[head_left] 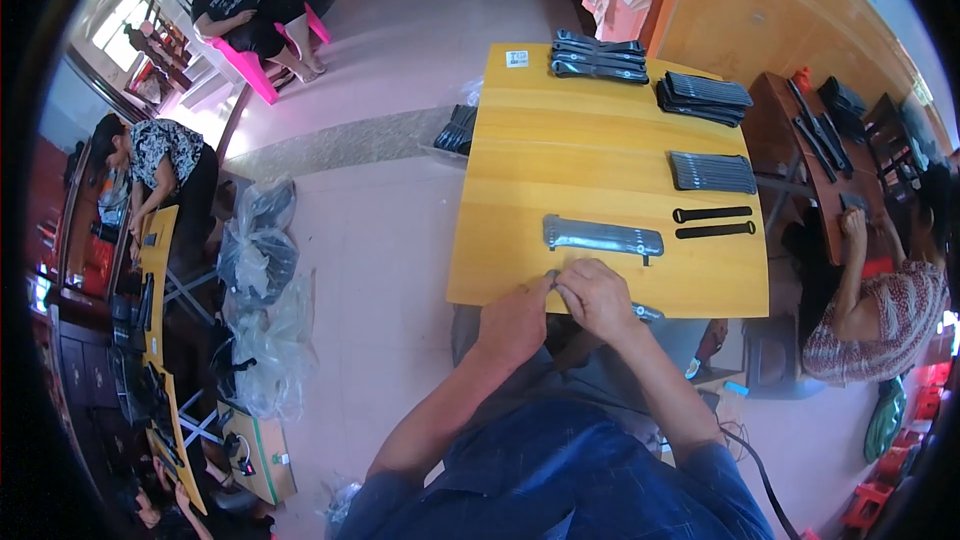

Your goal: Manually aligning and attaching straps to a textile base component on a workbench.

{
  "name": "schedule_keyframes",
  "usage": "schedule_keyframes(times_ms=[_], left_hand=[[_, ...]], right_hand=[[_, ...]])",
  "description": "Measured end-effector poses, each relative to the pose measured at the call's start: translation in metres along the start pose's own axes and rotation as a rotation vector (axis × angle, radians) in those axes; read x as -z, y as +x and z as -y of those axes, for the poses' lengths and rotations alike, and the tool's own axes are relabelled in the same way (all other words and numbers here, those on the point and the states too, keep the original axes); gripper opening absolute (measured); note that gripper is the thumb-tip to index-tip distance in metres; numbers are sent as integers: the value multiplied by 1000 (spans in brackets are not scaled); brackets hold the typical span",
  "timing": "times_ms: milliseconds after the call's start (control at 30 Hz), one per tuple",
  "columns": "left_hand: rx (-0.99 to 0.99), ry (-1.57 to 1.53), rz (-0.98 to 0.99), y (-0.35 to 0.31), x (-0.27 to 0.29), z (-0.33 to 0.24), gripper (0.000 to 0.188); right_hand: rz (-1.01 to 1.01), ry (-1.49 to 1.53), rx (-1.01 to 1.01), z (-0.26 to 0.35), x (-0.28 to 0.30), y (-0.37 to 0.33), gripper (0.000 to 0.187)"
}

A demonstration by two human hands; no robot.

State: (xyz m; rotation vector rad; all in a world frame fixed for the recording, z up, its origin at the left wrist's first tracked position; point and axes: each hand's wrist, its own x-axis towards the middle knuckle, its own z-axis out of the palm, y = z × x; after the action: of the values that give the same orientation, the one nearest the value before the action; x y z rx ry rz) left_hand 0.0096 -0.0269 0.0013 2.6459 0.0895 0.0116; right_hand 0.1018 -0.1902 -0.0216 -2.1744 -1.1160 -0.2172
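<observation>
My left hand point(514, 324) and my right hand point(598, 298) meet at the near edge of the yellow table point(520, 155), fingers pinched together. Between their fingertips is a small greyish piece, mostly hidden, whose kind I cannot make out. A dark strip end point(648, 311) with a pale print shows beside my right wrist; whether it belongs to that piece is unclear. Just beyond my hands lies a flat packet of dark straps point(603, 237) in clear, shiny wrapping. To its right, two loose black straps point(714, 223) with looped ends lie side by side.
Farther back are a strap bundle point(712, 172), a stack of bundles point(704, 98) and another pile point(598, 56). People work at a left bench point(157, 260) and a right table point(800, 140). Plastic bags point(265, 250) lie on the floor at left. Someone sits on a pink chair point(240, 62).
</observation>
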Motion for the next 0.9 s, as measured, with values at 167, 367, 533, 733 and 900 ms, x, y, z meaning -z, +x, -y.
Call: schedule_keyframes(times_ms=[167,367,533,733,900], left_hand=[[14,-1,-21,1,0,3,30],[71,17,11,4,-4,5,17],[83,-8,4,2,0,3,14],[114,-69,65,-21,-6,-11,25],[19,-1,-92,-29,-30,-6,42]], right_hand=[[-48,9,14,0,-1,3,7],[28,1,-8,-1,1,8,8],[70,-10,-19,0,9,6,10],[178,16,17,-6,22,-11,9],[201,39,80,-12,20,-12,9]])
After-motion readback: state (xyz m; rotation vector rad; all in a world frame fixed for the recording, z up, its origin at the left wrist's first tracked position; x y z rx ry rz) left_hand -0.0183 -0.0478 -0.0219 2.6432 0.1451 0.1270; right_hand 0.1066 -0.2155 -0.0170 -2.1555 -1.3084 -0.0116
